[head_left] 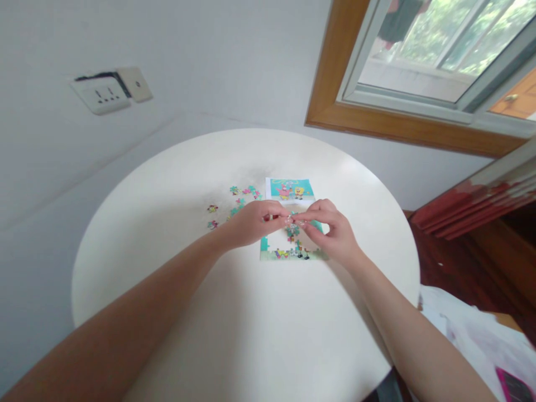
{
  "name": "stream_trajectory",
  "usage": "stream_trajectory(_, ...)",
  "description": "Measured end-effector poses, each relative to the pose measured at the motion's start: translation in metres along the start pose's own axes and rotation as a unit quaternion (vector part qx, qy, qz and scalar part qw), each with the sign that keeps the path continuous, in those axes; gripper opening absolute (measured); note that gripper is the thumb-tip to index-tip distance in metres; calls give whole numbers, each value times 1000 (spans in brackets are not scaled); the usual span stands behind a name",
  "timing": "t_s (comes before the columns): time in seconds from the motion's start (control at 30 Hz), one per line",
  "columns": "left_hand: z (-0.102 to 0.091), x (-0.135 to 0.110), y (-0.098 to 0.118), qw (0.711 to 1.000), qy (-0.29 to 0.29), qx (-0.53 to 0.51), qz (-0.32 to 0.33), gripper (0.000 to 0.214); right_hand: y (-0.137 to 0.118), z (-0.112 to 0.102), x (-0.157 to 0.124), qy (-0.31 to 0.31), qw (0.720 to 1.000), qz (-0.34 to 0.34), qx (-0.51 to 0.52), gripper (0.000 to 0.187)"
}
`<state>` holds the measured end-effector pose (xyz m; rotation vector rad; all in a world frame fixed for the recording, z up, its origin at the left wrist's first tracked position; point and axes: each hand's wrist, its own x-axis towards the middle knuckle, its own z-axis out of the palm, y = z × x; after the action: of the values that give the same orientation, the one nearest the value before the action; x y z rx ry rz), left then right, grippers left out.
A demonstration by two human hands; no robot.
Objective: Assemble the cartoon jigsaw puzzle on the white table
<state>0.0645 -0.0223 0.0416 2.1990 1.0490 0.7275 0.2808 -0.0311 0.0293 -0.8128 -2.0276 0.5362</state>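
Note:
A partly assembled cartoon jigsaw puzzle (288, 251) lies on a round white table (176, 312). Its top strip (290, 188) with cartoon figures and its bottom strip are filled in. My left hand (251, 222) and my right hand (330, 230) meet above the puzzle's middle. The fingertips of both hands are pinched together on a small puzzle piece (292, 219). Several loose pieces (240, 196) lie scattered on the table to the left of the puzzle, just beyond my left hand.
A white wall with a socket plate (101, 95) rises behind the table. A wood-framed window (419, 72) is at the upper right. Dark wooden furniture (481, 201) stands to the right, and white cloth (473, 335) with a pink object (513, 385) lies at the lower right.

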Motion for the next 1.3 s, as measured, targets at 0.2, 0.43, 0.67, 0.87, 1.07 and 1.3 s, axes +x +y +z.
stream_trajectory(0.2,0,-1,5,1000,-6,-3,5,29,4,2,1,35,991,88,90,20)
stream_trajectory(0.43,2,-2,6,1000,-15,0,3,30,8,5,2,-12,997,79,19,37)
stream_trajectory(0.67,4,-2,7,1000,-19,18,0,28,4,8,2,-45,997,53,29,31)
stream_trajectory(0.87,4,-2,9,1000,-1,6,-17,26,3,5,3,-84,993,61,57,41)
stream_trajectory(1.07,6,-3,8,1000,-11,23,7,26,5,7,3,-60,995,59,47,40)
stream_trajectory(1.3,8,-2,6,999,8,36,6,26,11,8,2,-48,996,71,25,27)
